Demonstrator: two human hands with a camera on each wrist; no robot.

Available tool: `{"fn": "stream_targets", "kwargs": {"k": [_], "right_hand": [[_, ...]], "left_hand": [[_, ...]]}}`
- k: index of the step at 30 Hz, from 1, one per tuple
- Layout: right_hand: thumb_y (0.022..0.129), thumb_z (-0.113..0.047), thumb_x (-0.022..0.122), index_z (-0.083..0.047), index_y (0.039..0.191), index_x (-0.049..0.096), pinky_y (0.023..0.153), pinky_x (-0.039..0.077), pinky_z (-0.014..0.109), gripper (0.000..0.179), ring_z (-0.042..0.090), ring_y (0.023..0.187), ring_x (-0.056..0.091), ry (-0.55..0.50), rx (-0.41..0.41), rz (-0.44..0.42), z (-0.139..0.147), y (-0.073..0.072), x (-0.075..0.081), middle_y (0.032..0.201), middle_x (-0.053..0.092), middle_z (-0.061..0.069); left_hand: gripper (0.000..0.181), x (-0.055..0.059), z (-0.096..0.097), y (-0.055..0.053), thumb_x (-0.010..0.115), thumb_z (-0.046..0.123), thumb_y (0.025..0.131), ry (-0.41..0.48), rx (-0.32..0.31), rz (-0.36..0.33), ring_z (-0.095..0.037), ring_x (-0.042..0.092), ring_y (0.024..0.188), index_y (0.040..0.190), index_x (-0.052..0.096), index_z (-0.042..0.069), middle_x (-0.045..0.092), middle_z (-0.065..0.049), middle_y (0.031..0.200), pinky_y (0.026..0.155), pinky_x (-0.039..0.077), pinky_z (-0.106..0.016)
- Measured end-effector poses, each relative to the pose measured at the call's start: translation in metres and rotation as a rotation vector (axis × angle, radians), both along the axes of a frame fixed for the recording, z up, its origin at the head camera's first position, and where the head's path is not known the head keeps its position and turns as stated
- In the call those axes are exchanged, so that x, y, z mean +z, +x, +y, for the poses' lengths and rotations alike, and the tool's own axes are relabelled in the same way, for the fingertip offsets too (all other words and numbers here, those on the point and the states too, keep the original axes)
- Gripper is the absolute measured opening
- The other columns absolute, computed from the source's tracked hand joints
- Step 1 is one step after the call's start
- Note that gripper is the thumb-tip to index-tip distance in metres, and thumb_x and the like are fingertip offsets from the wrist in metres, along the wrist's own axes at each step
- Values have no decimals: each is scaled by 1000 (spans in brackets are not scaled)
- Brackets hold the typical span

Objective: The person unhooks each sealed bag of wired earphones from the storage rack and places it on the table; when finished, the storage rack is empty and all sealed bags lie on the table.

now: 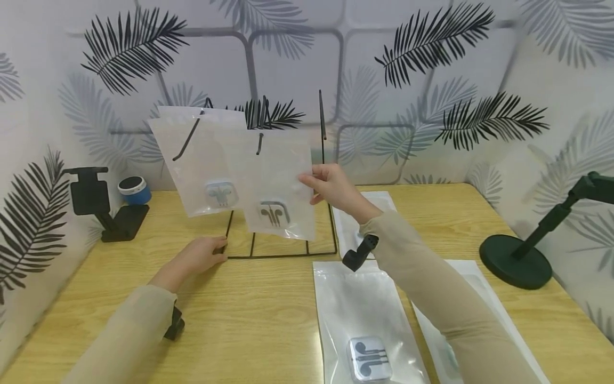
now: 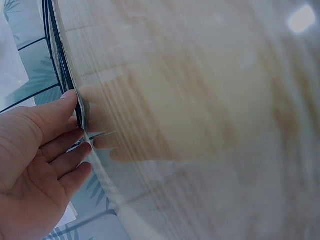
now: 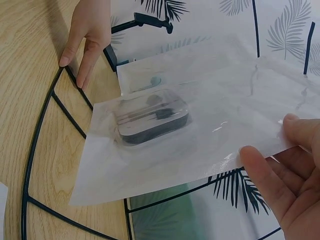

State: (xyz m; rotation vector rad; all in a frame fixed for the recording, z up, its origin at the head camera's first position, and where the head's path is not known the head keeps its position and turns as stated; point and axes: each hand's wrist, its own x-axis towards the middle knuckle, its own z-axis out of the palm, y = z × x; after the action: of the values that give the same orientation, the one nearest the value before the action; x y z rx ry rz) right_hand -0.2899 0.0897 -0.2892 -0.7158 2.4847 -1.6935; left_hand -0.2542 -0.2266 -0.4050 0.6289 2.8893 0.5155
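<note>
A white plastic bag [image 1: 283, 176] with a boxed pair of earphones [image 1: 273, 214] in its lower part hangs on a hook of the black wire rack [image 1: 280, 257]. My right hand [image 1: 334, 189] pinches this bag's right edge between thumb and fingers, as the right wrist view [image 3: 295, 175] also shows. Farther left hangs another bag [image 1: 196, 154] with light-coloured earphones on its own hook. My left hand [image 1: 199, 256] rests low on the table and grips the front left corner of the rack's base; in the left wrist view its thumb and fingertips [image 2: 75, 165] meet at the dark wire.
Bagged earphones lie on the table [image 1: 240, 320]: a front bag [image 1: 355, 298], one behind it [image 1: 342, 229], and another bag [image 1: 472, 277] partly under my right sleeve. A black phone stand [image 1: 91, 197] and a blue cylinder [image 1: 136, 193] stand left, a black stand base [image 1: 515, 261] right.
</note>
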Motion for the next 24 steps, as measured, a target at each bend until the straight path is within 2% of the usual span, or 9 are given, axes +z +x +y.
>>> {"fn": "stream_targets", "kwargs": {"k": [11,16,19,24], "right_hand": [[93,-15,57,-1,68,55,59,55,34,29,23,54,61,26,9,76,6,8,1,55,52,9],[92,-16,58,-2,67,56,53,53,32,29,24,54,62,45,23,118,9,16,4,56,56,10],[93,-16,58,-2,62,50,44,47,27,34,24,53,62,49,40,131,10,21,5,53,52,11],[92,-14,57,-2,63,51,37,36,23,32,25,52,62,50,75,143,11,29,6,49,50,10]], "left_hand": [[46,-3,0,-3,60,13,89,-19,3,14,-44,40,119,127,48,-11,42,-27,132,98,33,-53],[47,-3,0,-4,60,14,90,-24,7,12,-44,40,119,128,47,-10,42,-27,133,98,33,-53],[47,-3,0,-4,60,14,90,-25,5,11,-44,40,119,129,47,-10,42,-27,133,98,33,-53],[47,-4,-1,-4,60,14,90,-28,3,12,-45,40,119,128,47,-10,42,-27,133,97,34,-53]]}}
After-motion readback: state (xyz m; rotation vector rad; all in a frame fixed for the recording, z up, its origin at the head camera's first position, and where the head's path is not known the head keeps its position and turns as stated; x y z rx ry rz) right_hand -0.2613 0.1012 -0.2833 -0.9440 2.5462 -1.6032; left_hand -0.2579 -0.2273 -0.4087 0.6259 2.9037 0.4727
